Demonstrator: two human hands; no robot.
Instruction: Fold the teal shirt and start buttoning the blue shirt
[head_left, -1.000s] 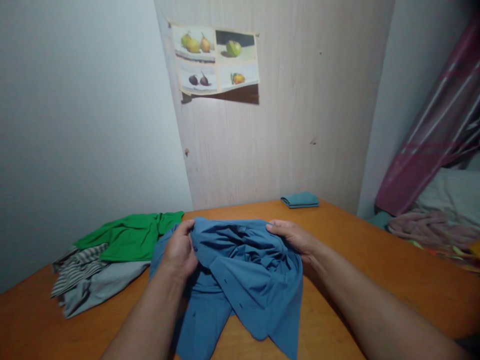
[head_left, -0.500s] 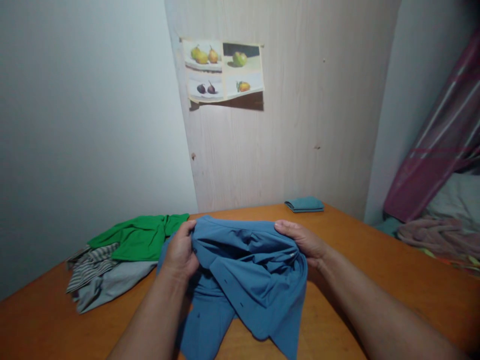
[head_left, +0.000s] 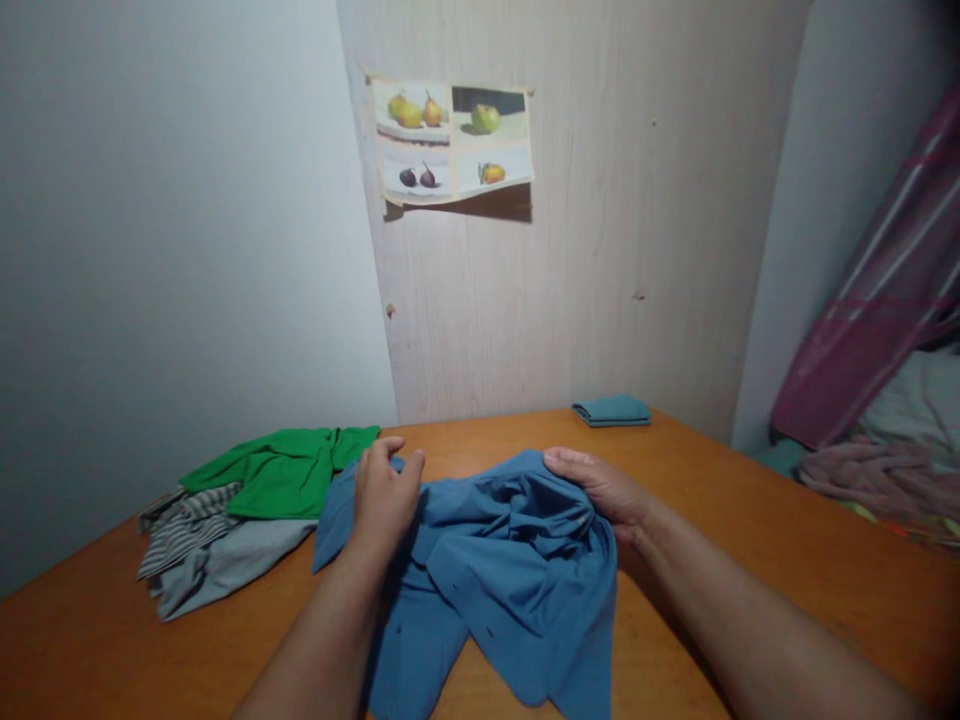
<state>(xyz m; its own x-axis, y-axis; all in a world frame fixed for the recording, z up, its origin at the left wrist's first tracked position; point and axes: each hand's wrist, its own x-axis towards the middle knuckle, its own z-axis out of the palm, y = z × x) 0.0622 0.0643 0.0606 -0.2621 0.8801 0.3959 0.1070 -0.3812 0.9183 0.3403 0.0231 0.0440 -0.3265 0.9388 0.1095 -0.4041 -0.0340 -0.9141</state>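
A blue button-up shirt lies bunched at the table's front, its upper part lifted and its lower corners hanging down. My right hand grips the shirt's top edge at the right, thumb on top and fingers behind the cloth. Over the shirt's left part is my left hand, thumb and fingers apart, with no cloth visible between them. Whether its hidden fingers touch the shirt, I cannot tell. Small buttonholes show along the front placket.
On the orange-brown table, a heap at the left holds a green garment, a striped garment and a grey garment. A folded teal cloth lies at the back edge. Beyond the right edge are a pink curtain and bedding.
My left hand has let go of the shirt's top left edge and spread its fingers. That side of the shirt has sunk, while my right hand keeps its hold.
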